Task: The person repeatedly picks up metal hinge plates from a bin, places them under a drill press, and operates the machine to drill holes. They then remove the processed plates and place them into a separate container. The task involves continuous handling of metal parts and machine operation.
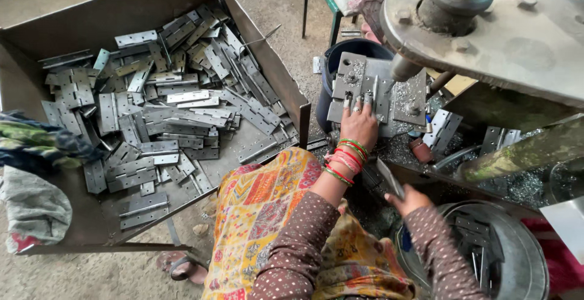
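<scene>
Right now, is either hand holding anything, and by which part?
The right hand grips a flat metal hinge piece by its lower end. The left hand holds nothing; its fingers press flat on the metal jig plate.

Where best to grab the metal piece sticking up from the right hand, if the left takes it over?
Probably the free upper end of the flat metal piece. The right hand covers its lower end, and the strip tilts up and left, so its top lies bare. The left hand, resting on the press plate, could come from the upper left, pinching the flat faces.

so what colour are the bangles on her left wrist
Red and green bangles, seen best in the head view, above the left hand.
</scene>
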